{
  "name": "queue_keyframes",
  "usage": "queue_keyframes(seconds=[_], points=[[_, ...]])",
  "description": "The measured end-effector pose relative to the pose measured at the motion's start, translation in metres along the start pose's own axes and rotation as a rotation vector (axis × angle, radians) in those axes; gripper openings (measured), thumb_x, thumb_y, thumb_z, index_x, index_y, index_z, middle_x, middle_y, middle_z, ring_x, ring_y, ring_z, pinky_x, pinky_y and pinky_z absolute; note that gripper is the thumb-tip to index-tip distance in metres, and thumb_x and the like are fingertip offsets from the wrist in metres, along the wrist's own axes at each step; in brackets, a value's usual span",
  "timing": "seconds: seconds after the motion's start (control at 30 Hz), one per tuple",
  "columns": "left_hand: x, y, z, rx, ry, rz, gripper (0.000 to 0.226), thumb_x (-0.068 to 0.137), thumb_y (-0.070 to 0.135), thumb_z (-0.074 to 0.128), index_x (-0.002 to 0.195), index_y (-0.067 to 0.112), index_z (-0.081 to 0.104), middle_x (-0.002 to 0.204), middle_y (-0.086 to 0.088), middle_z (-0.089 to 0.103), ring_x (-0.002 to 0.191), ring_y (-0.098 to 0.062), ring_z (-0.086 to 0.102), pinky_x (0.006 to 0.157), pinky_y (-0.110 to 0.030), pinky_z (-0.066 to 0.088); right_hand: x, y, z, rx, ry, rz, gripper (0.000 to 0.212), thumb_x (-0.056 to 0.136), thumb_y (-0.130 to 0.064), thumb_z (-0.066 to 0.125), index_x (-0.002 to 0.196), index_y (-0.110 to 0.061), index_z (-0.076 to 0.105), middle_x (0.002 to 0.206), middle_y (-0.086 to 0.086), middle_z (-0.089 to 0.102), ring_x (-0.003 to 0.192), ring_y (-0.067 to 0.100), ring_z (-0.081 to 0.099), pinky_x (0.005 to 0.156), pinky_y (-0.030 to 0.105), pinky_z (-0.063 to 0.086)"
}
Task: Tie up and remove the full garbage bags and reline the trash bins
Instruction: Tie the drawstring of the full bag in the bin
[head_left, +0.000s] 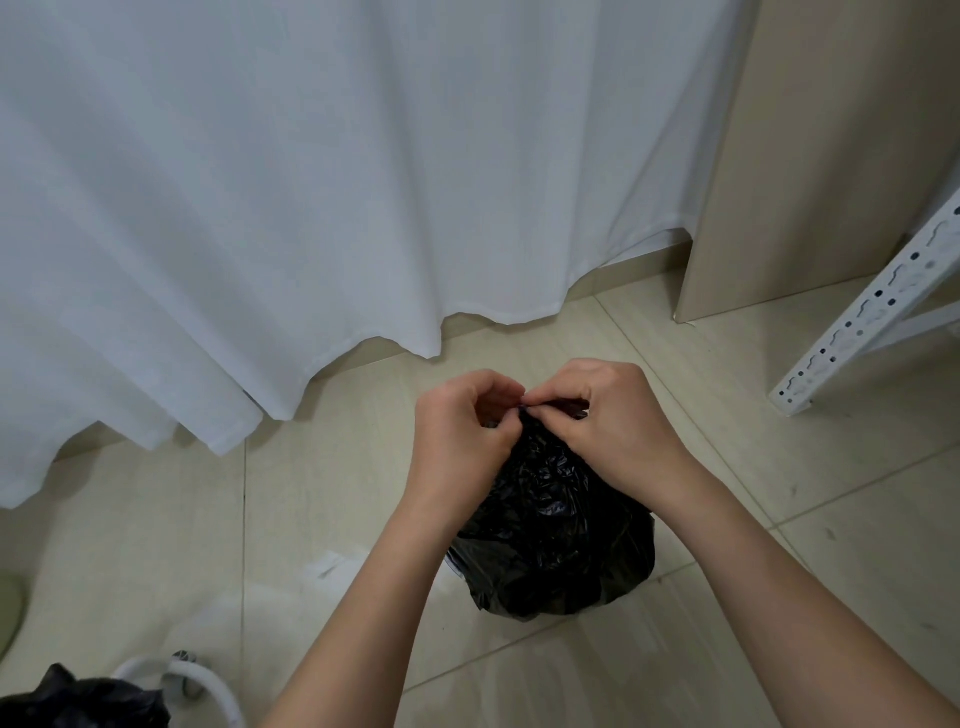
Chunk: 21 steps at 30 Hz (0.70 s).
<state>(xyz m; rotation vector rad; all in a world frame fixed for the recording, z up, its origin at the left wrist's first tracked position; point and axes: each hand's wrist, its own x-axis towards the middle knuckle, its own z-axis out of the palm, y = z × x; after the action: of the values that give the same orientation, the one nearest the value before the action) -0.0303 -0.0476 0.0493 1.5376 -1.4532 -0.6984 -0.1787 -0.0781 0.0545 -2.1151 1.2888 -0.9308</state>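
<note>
Pale beige floor tiles (332, 493) run under everything, and the black garbage bag (556, 540) sits on them as the landmark, full and crinkled, its gathered neck pulled up at the top. Both hands are on that neck: the left hand (462, 431) comes in from the bag's left side with fingers curled tight, its grip closed on the bunched plastic, and the right hand (618, 415) meets it from the bag's right side, thumb and fingertips pinching a twist of the black film. The two grips touch each other right above the bag's top, knuckles nearly together, and both forearms reach down toward the near edge of the view, partly covering the bag's sides. Behind the bag, a white curtain (311, 182) hangs in folds to the floor. Off to the bag's far right stands a light wooden panel (810, 156), and beside that a white perforated metal rail (872, 312) leans at a slant. Well to the bag's near left, a second black bag (78, 701) shows in the corner, with a curved white ring (208, 680) just beside it; what that ring belongs to I cannot tell.
</note>
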Motion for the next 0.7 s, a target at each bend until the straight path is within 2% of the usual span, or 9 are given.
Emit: queue_keyframes(seconds=[0.07, 0.23, 0.47, 0.6, 0.7], points=[[-0.0001, -0.0006, 0.0006, -0.02, -0.027, -0.048, 0.025, 0.077, -0.002, 0.067, 0.087, 0.021, 0.068, 0.075, 0.007, 0.072, 0.071, 0.002, 0.066, 0.067, -0.007, 0.047, -0.0006, -0.0009, 0.0007, 0.017, 0.0, -0.008, 0.015, 0.08, -0.006, 0.075, 0.09, -0.017, 0.08, 0.082, -0.003, 0.072, 0.077, 0.008, 0.065, 0.074, 0.018, 0.049], [0.0009, -0.0001, -0.002, -0.165, -0.064, -0.193, 0.03, 0.075, -0.005, 0.068, 0.092, 0.02, 0.063, 0.074, 0.004, 0.071, 0.069, -0.007, 0.068, 0.062, -0.017, 0.052, -0.0022, -0.0005, -0.0011, 0.143, -0.012, 0.067, 0.018, 0.08, -0.005, 0.073, 0.086, -0.021, 0.08, 0.079, -0.015, 0.073, 0.078, -0.005, 0.066, 0.07, 0.005, 0.044], [-0.0013, 0.0021, -0.0025, -0.234, -0.093, -0.168, 0.03, 0.075, -0.007, 0.068, 0.092, 0.017, 0.062, 0.073, 0.005, 0.063, 0.067, -0.012, 0.065, 0.061, -0.021, 0.05, -0.0042, -0.0044, -0.0013, 0.228, -0.072, 0.088, 0.031, 0.082, 0.001, 0.065, 0.1, -0.024, 0.071, 0.081, -0.013, 0.073, 0.081, -0.005, 0.067, 0.073, 0.004, 0.045], [-0.0014, 0.0011, -0.0045, -0.222, -0.086, -0.161, 0.031, 0.075, -0.003, 0.069, 0.091, 0.022, 0.061, 0.072, 0.01, 0.062, 0.063, -0.011, 0.065, 0.054, -0.019, 0.047, -0.0048, -0.0071, -0.004, 0.21, -0.122, 0.077, 0.03, 0.083, 0.0, 0.064, 0.097, -0.027, 0.061, 0.08, -0.013, 0.071, 0.081, 0.0, 0.066, 0.075, 0.011, 0.049], [0.0004, 0.0009, -0.0061, -0.202, -0.078, -0.138, 0.03, 0.076, -0.002, 0.07, 0.092, 0.022, 0.062, 0.075, 0.005, 0.067, 0.064, -0.009, 0.066, 0.056, -0.019, 0.048, -0.0054, -0.0083, -0.0074, 0.236, -0.17, 0.094, 0.033, 0.085, 0.0, 0.063, 0.096, -0.03, 0.054, 0.083, -0.012, 0.071, 0.081, -0.001, 0.063, 0.071, 0.006, 0.043]])
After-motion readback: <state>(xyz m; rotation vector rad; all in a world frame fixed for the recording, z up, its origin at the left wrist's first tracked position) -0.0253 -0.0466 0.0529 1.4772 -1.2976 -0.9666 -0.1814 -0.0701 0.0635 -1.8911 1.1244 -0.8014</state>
